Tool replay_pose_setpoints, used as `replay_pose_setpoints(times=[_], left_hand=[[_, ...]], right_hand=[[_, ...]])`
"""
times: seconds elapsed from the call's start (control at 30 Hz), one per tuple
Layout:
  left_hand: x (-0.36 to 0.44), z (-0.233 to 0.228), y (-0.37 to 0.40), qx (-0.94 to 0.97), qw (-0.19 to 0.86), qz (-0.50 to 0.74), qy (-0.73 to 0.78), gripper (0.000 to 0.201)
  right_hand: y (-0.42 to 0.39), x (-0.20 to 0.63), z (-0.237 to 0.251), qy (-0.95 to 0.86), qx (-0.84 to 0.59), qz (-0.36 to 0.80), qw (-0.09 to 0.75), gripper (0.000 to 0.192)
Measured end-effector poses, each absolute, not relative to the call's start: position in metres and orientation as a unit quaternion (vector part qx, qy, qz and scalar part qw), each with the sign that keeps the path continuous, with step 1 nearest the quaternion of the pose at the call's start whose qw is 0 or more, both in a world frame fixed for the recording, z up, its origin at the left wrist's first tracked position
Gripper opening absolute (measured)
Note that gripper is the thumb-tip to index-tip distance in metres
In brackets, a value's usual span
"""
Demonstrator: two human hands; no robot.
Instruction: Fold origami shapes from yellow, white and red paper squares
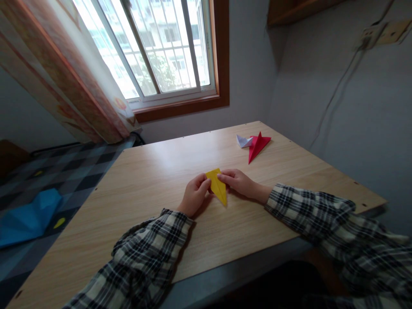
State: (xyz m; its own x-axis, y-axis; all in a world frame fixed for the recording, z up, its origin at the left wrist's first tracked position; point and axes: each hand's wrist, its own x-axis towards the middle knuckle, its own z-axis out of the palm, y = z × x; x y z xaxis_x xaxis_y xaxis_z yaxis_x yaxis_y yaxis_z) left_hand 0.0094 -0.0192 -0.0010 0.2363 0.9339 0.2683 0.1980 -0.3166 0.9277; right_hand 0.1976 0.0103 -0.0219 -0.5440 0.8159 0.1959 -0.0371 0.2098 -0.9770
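1. In the head view, both hands are meeting over a folded yellow paper piece with a long pointed tip [217, 186], which is lying on the light wooden tabletop [154, 171] near its middle, with the point aimed toward the person.
2. The left hand [194, 195] is curling its fingers in against the left edge of the yellow paper, thumb and fingertips closing on it; the sleeve is a black-and-white checked fabric.
3. The right hand [237, 181] is lying flatter, its fingertips pressing down on the upper right corner of the same paper, pinching it lightly.
4. Farther back on the tabletop, well apart from the hands, a red folded paper shape with a sharp tip [258, 146] is resting, and a small white folded paper shape [243, 141] is touching its left side.
5. Left of the tabletop, a crumpled blue sheet [28, 216] is lying on the dark checked floor [77, 171].
6. Behind the tabletop, a barred window [161, 47] is letting in daylight beside a patterned curtain [64, 73].
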Motion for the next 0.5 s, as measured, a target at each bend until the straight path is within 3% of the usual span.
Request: replay_pose_setpoints(times=[0.23, 0.5], left_hand=[[0.0095, -0.0021, -0.0191, 0.666, 0.419, 0.447, 0.426, 0.039], [0.0103, 0.0016, -0.021, 0.677, 0.384, 0.438, 0.45, 0.038]], right_hand=[[0.0096, 0.1977, -0.0215, -0.681, -0.272, 0.566, 0.377, 0.042], [0.0095, 0.1973, -0.0217, -0.675, -0.269, 0.581, 0.368, 0.042]])
